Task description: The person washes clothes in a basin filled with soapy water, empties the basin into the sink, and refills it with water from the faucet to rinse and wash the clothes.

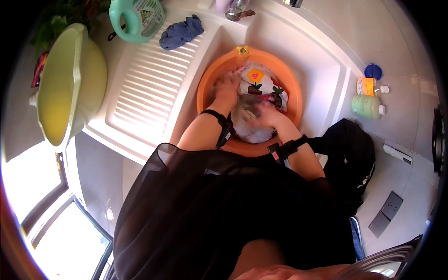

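An orange plastic basin holds a wet bundle of white cloth printed with a yellow-orange flower and dark and red patches. My left hand lies inside the basin at the cloth's left edge, its slightly blurred fingers looking spread. On the lower right part of the bundle is my right hand, touching a greyish, wrinkled section; its fingers are smeared by motion, so I cannot tell whether they grip the fabric. Black straps circle both wrists.
The basin sits in a white sink with a ribbed washboard on its left. A crumpled blue cloth and a green detergent jug lie behind. A yellow-green tub stands left; a pale green bottle is right.
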Motion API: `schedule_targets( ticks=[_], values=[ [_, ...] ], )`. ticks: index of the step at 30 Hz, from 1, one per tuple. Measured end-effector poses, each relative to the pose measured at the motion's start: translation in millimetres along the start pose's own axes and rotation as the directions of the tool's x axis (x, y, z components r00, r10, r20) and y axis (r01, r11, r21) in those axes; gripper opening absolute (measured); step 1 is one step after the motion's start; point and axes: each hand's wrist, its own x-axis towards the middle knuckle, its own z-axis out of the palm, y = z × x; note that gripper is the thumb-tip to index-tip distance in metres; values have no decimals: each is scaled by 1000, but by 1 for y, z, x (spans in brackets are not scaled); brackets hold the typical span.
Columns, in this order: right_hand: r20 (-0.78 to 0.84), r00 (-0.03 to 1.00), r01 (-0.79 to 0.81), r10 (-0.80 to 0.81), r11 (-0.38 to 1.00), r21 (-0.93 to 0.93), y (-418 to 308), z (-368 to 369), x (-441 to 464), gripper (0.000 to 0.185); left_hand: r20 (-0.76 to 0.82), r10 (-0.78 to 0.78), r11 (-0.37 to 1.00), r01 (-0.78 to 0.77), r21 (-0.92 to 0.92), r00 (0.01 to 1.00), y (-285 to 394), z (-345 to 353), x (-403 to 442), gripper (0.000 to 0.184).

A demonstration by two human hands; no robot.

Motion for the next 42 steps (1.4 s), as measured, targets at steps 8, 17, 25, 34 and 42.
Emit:
schedule_targets(
  ticks=[8,17,25,34,42],
  values=[
    [77,996,-86,-44,-284,955,-46,-46,3,84,220,218,255,162,-953,951,27,-179,-13,75],
    [101,971,-179,-216,-379,908,-34,-29,-11,34,137,446,-19,163,-987,885,36,-179,-31,30],
    [-57,996,72,73,-209,975,-41,4,2,28,106,96,409,58,-911,990,31,-173,-30,25],
    [-541,806,545,242,57,837,-43,-7,0,51,101,-144,896,173,-408,984,-6,-157,-20,21],
    [-79,946,-94,314,501,860,-5,-28,-19,51,571,-96,993,40,110,815,17,-198,11,80]
  ],
)
